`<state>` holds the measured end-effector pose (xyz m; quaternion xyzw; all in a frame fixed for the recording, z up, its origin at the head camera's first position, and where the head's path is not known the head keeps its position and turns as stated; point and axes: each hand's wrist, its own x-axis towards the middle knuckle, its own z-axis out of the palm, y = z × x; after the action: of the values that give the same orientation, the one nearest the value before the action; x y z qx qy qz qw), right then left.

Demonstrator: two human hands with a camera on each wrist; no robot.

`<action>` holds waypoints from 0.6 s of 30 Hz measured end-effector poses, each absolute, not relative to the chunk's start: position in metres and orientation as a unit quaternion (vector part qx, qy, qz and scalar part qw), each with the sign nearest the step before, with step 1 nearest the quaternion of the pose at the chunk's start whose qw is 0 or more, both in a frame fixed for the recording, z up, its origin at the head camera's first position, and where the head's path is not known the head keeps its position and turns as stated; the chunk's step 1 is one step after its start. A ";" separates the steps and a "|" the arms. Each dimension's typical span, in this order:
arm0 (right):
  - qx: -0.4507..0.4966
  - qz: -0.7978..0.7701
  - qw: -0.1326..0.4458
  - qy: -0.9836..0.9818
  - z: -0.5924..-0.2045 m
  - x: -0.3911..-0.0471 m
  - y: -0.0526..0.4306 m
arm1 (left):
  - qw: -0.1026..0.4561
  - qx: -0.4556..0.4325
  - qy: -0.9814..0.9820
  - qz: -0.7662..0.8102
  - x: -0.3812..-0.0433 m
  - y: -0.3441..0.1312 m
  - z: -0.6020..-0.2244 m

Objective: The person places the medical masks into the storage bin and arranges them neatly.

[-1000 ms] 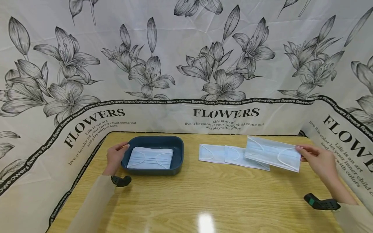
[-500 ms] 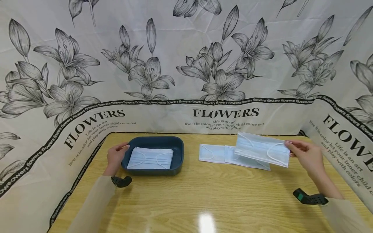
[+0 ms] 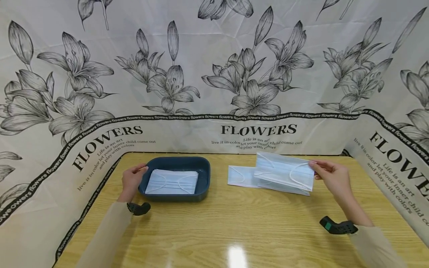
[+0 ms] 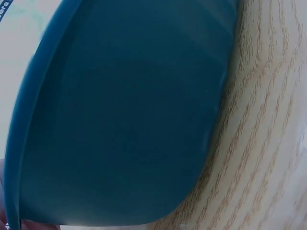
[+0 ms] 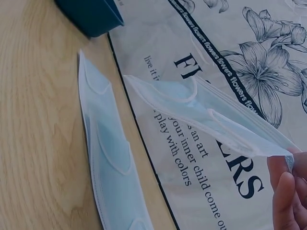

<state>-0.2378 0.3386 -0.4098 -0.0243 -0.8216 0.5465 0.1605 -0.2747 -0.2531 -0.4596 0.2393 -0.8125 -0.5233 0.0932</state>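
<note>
My left hand (image 3: 133, 181) pinches the left rim of a dark blue plastic bin (image 3: 207, 182); the left wrist view is mostly filled by the bin's outer wall (image 4: 124, 115). Inside the bin lies a stack of light blue face masks (image 3: 171, 182) with white ear loops. Over on the right, my right hand (image 3: 333, 180) pinches one face mask (image 3: 285, 169) by its right end and holds it raised and tilted. Beneath it, two overlapping masks (image 3: 242, 176) lie on the table, one partly covered. The right wrist view shows thumb and finger gripping the mask's corner (image 5: 280, 155).
The wooden table (image 3: 201, 230) backs onto a white flower-printed cloth (image 3: 187, 137), which also runs along both sides. A black wrist strap device sits on each wrist, the left one (image 3: 138, 209) and the right one (image 3: 338, 225).
My right hand has moved left with the held mask, which now hangs over the masks on the table. The left hand and the bin stay where they were.
</note>
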 end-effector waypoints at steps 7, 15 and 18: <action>-0.016 0.549 0.160 -0.820 -0.434 -0.259 0.332 | 0.088 0.238 -0.813 -0.524 -0.274 -0.254 -0.460; 0.016 0.591 0.167 -0.789 -0.428 -0.262 0.298 | 0.089 0.229 -0.814 -0.526 -0.274 -0.253 -0.459; 0.011 0.574 0.162 -0.803 -0.420 -0.261 0.282 | 0.094 0.229 -0.814 -0.525 -0.274 -0.254 -0.461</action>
<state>-0.2609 0.2823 -0.4197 0.0112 -0.8026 0.5739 0.1623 -0.2741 -0.2535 -0.4606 0.2294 -0.8143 -0.5249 0.0936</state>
